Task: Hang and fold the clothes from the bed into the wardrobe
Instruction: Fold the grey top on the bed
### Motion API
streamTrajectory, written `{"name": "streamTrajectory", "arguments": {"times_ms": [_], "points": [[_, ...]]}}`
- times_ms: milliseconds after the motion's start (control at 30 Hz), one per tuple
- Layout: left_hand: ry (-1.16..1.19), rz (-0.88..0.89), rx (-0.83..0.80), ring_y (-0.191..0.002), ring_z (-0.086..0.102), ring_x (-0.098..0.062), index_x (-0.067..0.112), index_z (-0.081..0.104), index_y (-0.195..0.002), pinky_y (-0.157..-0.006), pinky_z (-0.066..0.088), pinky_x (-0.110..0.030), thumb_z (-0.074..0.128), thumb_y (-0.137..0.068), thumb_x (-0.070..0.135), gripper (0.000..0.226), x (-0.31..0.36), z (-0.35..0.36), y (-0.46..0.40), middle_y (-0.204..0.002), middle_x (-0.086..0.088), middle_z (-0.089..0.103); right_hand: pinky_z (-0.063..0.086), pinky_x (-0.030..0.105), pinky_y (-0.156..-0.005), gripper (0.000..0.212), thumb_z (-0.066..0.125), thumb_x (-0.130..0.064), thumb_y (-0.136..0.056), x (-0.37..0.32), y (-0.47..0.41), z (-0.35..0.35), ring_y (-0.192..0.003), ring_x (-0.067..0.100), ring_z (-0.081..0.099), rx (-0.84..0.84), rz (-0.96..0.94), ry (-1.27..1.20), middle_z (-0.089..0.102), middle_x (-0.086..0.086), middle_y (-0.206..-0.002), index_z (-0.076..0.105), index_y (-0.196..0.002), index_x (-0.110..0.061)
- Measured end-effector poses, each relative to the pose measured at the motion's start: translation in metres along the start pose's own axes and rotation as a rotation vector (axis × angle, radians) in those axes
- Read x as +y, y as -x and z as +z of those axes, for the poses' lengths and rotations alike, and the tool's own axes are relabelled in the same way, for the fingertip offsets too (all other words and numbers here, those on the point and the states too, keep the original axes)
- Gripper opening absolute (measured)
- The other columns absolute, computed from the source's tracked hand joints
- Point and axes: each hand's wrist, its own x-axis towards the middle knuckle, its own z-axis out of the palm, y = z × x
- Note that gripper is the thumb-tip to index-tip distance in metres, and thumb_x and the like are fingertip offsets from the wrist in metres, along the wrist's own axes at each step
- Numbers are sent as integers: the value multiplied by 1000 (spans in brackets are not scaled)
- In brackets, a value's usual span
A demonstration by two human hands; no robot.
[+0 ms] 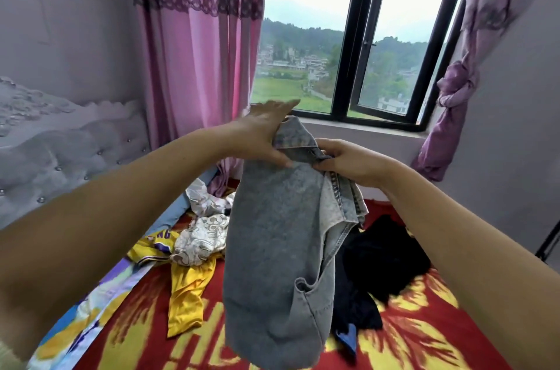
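Holding the jeans (272,218) up at frame centre, above the bed (424,324), lets them hang straight for folding. The left hand (260,133) pinches the waistband with its thumb, fingers stretched out; the right hand (342,160) is closed on it, just beside. Lower left lie two yellow jerseys (185,287) and one patterned cloth (203,236); lower right, one black heap (381,260).
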Motion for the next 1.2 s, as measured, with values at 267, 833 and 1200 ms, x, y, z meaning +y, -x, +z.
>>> {"name": "streamTrajectory", "arguments": {"times_ms": [267, 833, 1200], "points": [[689, -146, -573, -100, 68, -22, 13, 61, -111, -80, 56, -29, 72, -82, 15, 31, -19, -2, 5, -107, -4, 72, 56, 36, -84, 36, 44, 3, -97, 1, 12, -12, -93, 19, 68, -208, 35, -37, 71, 0, -100, 63, -109, -24], [355, -217, -445, -76, 69, -11, 23, 67, -85, -68, 53, -22, 75, -76, 17, 13, -28, 30, -27, -81, 7, 72, 57, 34, -66, 24, 50, 9, -81, 76, 25, -13, -67, 21, 66, -94, 491, 387, 59, 7, -68, 57, -68, -10], [-131, -62, 258, -79, 52, -25, 13, 61, -103, -66, 41, -33, 51, -82, 15, 23, -34, 8, -49, -95, -10, 63, 35, 29, -62, 30, 42, 6, -85, 50, -19, -48, -72, 22, 53, 545, 184, 852, 59, 3, -76, 53, -68, -17]]}}
